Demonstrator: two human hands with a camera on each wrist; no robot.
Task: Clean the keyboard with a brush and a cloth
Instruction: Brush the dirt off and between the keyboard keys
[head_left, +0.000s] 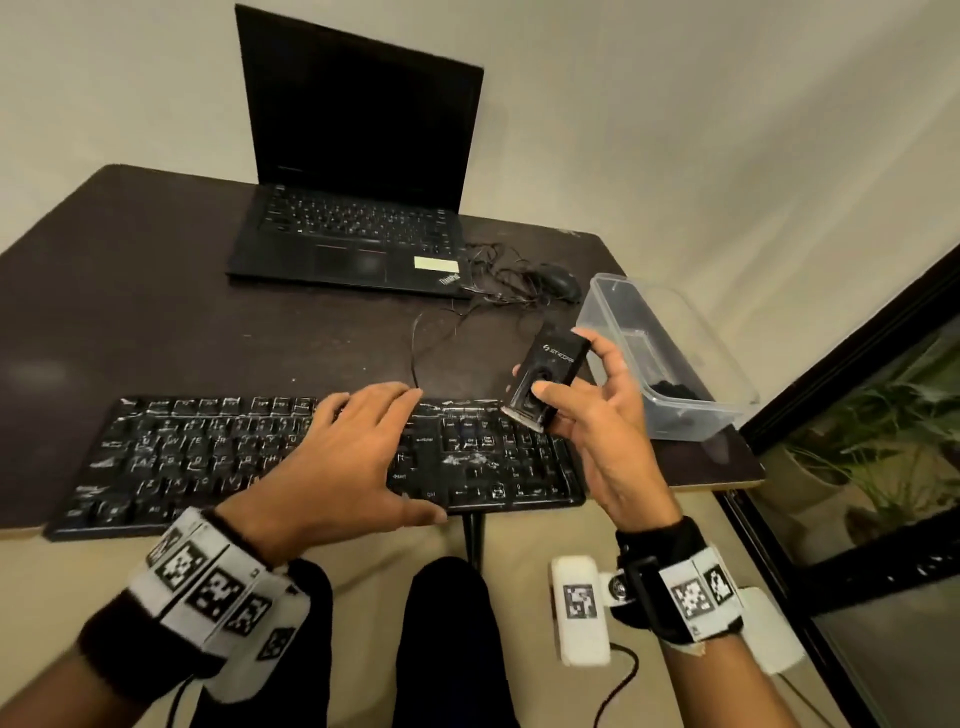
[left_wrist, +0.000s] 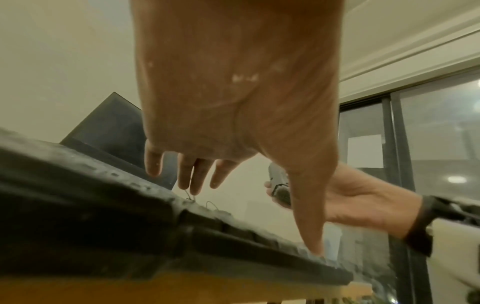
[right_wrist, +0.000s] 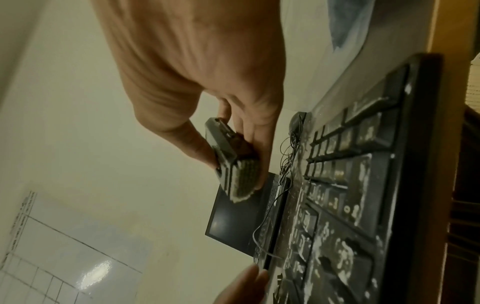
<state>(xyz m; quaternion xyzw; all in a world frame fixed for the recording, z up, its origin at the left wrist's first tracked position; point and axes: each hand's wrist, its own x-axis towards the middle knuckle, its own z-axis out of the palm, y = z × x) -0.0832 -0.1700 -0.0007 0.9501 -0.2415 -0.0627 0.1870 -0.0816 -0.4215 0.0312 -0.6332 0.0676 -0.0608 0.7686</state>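
Along the near edge of the dark surface (head_left: 156, 322) lies the dusty keyboard (head_left: 218, 457), the left hand (head_left: 343, 457) spread flat over its middle. Just right, raised above the keypad, the right hand (head_left: 597, 415) grips a small black brush (head_left: 545, 379). Farther back sit a clear tub (head_left: 670, 358), mouse (head_left: 561, 280) and open laptop (head_left: 358, 171).

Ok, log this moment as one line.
left hand flat on keyboard | right hand holds brush above right end | white residue on keys
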